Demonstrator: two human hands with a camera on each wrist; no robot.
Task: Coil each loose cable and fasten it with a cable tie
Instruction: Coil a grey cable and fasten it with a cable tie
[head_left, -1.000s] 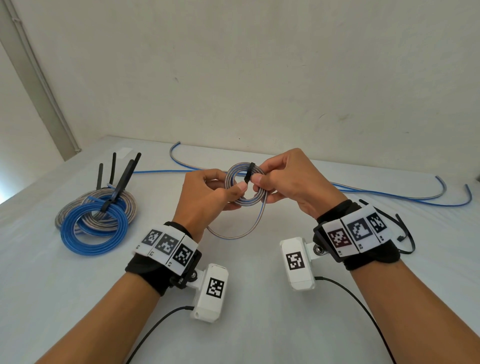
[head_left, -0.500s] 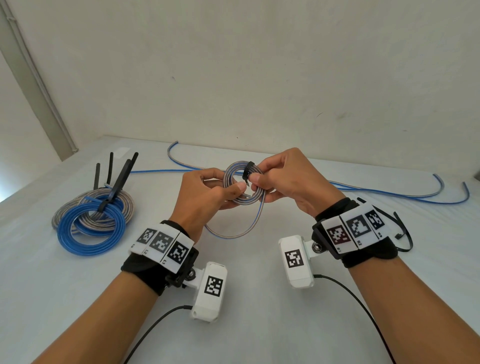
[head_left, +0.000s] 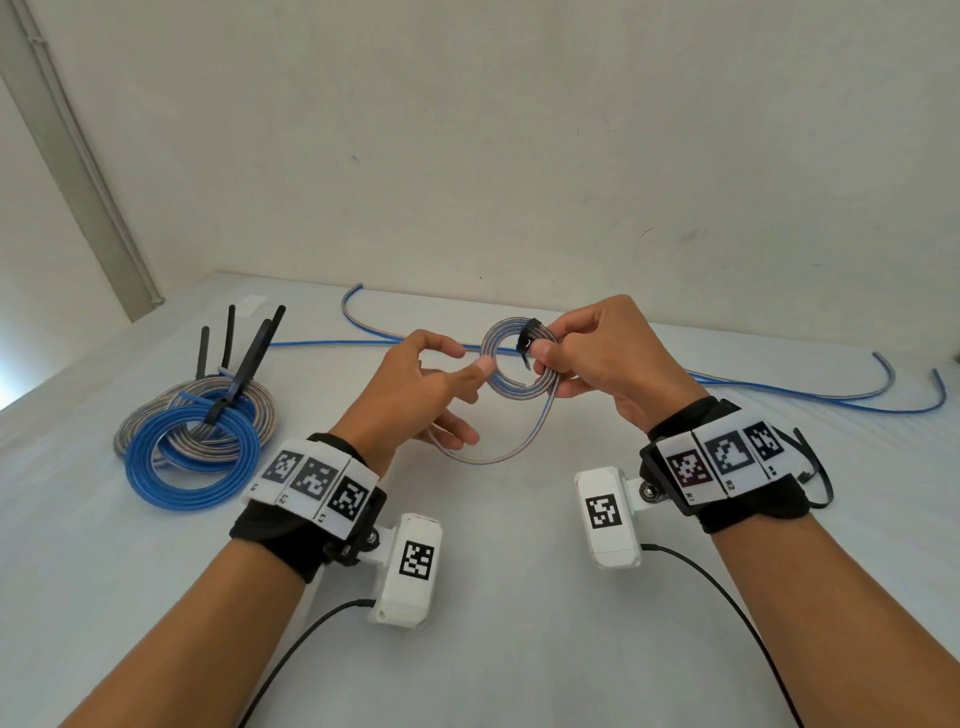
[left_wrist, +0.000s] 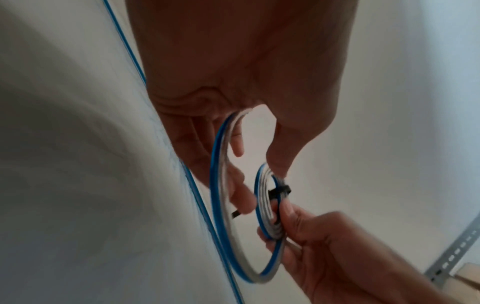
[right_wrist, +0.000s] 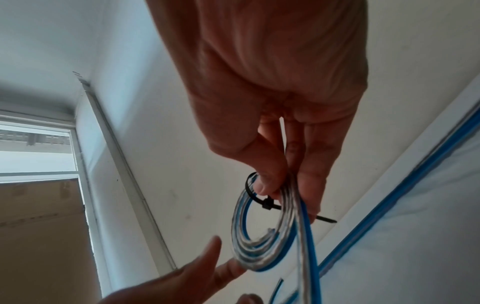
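Half a second earlier both hands had been closed on the small coil; at this moment the left hand (head_left: 415, 389) had let go of its upper part and drawn slightly away to the left, its thumb and forefinger parted and only the thumb tip close beside the rim, though the wrist views could not settle whether it touched. The coil (head_left: 519, 364), of blue-and-silver cable, was held above the table (head_left: 493, 597) between the two hands. The right hand (head_left: 608, 364) kept its place, thumb and fingers pinching the coil at the black cable tie (head_left: 529, 340) looped round it, the tie's tail sticking out below the thumb. One wider loop of the cable hung down beneath the left hand's loosely bent fingers. The tied coils (head_left: 192, 441) at the left and the loose cable (head_left: 779, 392) along the wall lay as before.
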